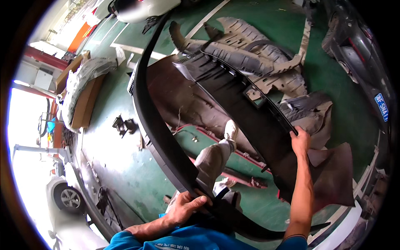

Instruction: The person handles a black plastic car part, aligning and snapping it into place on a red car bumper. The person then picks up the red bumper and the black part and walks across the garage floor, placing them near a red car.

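Observation:
My left hand (188, 207) grips a long, curved black plastic trim strip (160, 137) close to my body. The strip arcs from the top of the view down past my waist toward the lower right. My right hand (301, 141) is closed on the edge of a wide black plastic panel (233, 98), which has slots and a rectangular cutout. This panel lies tilted over a dark red bumper cover (166, 83) on the floor. The undersides of my fingers are hidden on both hands.
Grey splash shields (250, 54) lie in a pile beyond the panel. A dark car (362, 62) stands at right and a white car (68, 204) at lower left. A plastic-wrapped part rests on cardboard (89, 100). A small black bracket (124, 125) sits on the green floor.

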A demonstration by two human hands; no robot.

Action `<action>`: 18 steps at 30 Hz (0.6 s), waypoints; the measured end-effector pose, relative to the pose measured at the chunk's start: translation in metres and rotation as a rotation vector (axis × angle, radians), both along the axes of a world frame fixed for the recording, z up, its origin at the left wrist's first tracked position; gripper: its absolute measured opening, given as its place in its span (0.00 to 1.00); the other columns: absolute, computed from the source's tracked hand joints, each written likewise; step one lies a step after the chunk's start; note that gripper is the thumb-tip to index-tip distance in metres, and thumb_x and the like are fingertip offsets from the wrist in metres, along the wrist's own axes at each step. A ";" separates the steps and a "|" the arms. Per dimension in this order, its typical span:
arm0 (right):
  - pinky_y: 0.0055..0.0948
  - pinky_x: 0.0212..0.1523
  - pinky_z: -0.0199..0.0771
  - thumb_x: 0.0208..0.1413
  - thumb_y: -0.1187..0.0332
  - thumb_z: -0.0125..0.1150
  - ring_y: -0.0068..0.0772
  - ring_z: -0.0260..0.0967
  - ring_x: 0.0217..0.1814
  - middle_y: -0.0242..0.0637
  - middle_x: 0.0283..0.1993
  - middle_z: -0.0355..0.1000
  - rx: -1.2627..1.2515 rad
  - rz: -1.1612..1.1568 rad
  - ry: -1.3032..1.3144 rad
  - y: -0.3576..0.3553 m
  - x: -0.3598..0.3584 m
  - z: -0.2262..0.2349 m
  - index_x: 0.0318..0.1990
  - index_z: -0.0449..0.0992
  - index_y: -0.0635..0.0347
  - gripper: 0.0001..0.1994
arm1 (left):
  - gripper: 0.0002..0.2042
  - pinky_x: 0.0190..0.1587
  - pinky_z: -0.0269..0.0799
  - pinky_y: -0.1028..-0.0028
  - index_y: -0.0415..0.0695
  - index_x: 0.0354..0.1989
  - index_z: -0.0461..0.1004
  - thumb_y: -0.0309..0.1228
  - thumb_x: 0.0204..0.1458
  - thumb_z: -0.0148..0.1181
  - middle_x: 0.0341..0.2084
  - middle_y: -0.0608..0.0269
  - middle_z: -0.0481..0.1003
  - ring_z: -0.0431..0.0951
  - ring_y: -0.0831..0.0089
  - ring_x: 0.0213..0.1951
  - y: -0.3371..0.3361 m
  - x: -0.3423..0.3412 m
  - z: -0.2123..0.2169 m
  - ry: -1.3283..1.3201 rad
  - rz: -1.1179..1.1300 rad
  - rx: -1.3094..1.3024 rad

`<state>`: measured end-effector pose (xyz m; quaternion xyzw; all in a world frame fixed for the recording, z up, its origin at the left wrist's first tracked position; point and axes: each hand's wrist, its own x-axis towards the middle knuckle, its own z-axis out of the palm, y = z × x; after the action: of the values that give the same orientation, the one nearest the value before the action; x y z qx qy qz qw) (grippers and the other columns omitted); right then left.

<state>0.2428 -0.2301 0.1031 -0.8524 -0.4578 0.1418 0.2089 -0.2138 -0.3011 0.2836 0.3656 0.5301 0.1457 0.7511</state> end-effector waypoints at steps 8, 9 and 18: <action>0.55 0.40 0.78 0.55 0.62 0.71 0.58 0.80 0.41 0.46 0.37 0.82 -0.231 -0.044 -0.071 -0.084 -0.088 -0.132 0.44 0.83 0.50 0.10 | 0.19 0.44 0.81 0.68 0.36 0.46 0.77 0.43 0.67 0.58 0.41 0.53 0.82 0.83 0.65 0.38 -0.033 -0.074 -0.019 0.082 0.195 -0.118; 0.55 0.40 0.78 0.55 0.62 0.71 0.58 0.80 0.42 0.47 0.38 0.82 -0.273 -0.066 -0.080 -0.091 -0.100 -0.149 0.43 0.83 0.50 0.10 | 0.17 0.43 0.80 0.70 0.36 0.47 0.77 0.41 0.68 0.58 0.41 0.53 0.82 0.84 0.66 0.36 -0.034 -0.086 -0.030 0.062 0.249 -0.157; 0.56 0.50 0.77 0.58 0.61 0.67 0.58 0.77 0.55 0.49 0.51 0.80 -0.640 -0.255 -0.062 -0.133 -0.160 -0.276 0.57 0.78 0.46 0.19 | 0.18 0.38 0.77 0.69 0.36 0.41 0.79 0.42 0.67 0.58 0.37 0.54 0.81 0.82 0.67 0.35 -0.014 -0.223 -0.119 0.090 0.559 -0.253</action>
<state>0.0830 -0.3632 -0.1734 -0.9290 -0.2858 0.2251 -0.0670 -0.4372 -0.3147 0.1649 0.1154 0.6567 0.2633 0.6972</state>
